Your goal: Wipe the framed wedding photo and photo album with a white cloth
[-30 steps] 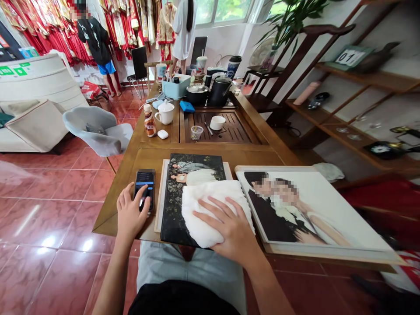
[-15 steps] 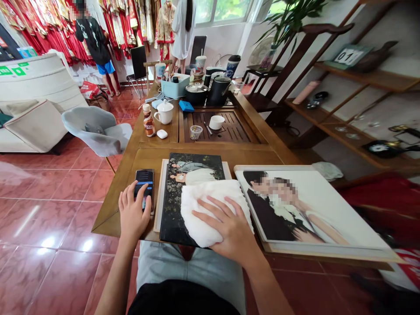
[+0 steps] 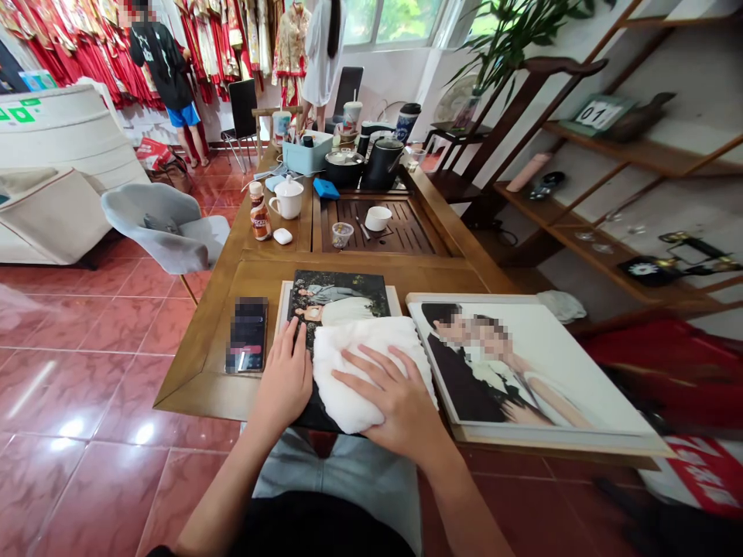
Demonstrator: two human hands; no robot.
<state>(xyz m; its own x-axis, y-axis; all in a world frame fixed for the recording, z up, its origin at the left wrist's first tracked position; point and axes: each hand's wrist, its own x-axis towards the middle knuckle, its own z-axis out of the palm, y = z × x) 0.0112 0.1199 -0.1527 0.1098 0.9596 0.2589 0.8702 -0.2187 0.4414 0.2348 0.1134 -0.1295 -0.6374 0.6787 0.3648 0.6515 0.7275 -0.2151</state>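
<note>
A dark wedding photo panel lies at the table's front edge, on top of a pale-edged board. Over its lower right part is a folded white cloth. My right hand rests flat on the cloth, fingers spread. At the panel's left edge lies my left hand, open, its fingers stretched forward and fairly close together. A phone with a lit screen lies on the table just left of it, untouched. To the right is a larger, pale-framed photo of a couple, its right part reaching past the table.
Further back on the wooden table are a bottle, a lidded white mug, a small plastic cup, a white bowl and a black kettle. A grey chair stands left; shelves stand right. Two people are at the back.
My left hand has moved right, off the phone and onto the photo panel's left side. My right hand stays on the cloth. The view has shifted slightly.
</note>
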